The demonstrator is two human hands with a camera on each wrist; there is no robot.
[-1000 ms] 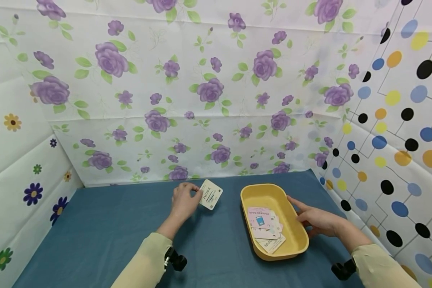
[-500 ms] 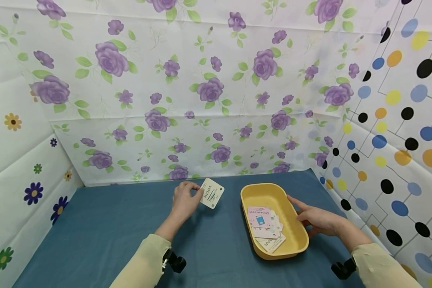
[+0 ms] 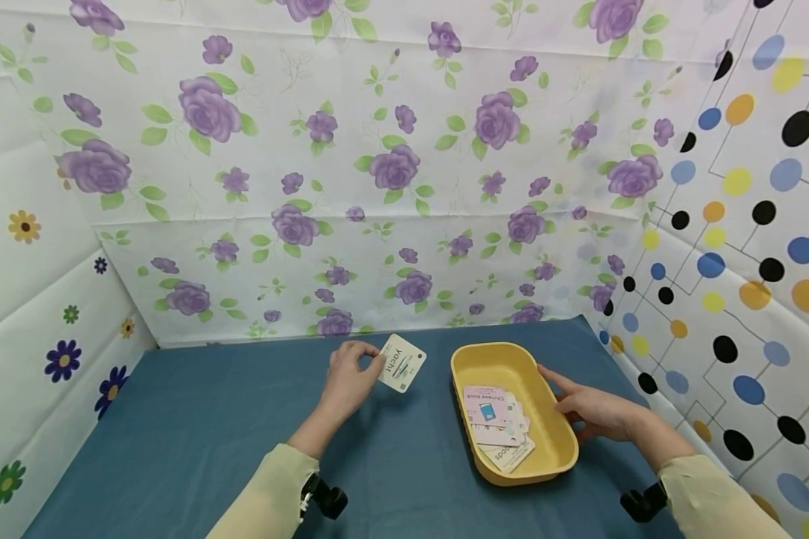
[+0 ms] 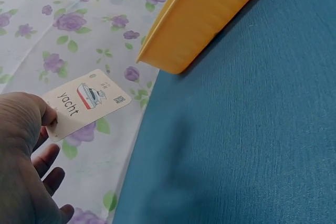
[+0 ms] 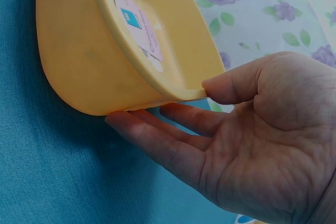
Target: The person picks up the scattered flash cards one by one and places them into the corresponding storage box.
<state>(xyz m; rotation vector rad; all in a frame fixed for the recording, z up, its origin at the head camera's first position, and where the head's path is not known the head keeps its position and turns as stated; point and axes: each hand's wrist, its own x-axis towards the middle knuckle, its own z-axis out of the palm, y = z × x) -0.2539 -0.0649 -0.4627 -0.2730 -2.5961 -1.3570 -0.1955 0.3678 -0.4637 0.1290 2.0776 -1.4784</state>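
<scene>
My left hand (image 3: 353, 376) pinches one corner of a flash card (image 3: 403, 364) between thumb and forefinger, above the table. The card reads "yacht" and bears a picture of a red-and-white boat; in the left wrist view the card (image 4: 88, 103) tilts away from the palm while the other fingers hang loose. At the right stands a yellow plastic basket (image 3: 485, 352) with several cards (image 3: 488, 410) inside, the top one pink and marked "Chinese book". My right hand (image 3: 600, 412) holds the basket's right side, its thumb at the rim and its fingers under it against the outer wall (image 5: 79, 61).
A blue cloth (image 3: 195, 434) covers the table. Behind it rises a sheet with purple flowers (image 3: 394, 168), with a dotted sheet (image 3: 762, 247) on the right and a daisy-print one (image 3: 61, 363) on the left.
My left hand has shifted slightly to the right, carrying the yacht card towards the basket. The right hand and the basket stay where they were.
</scene>
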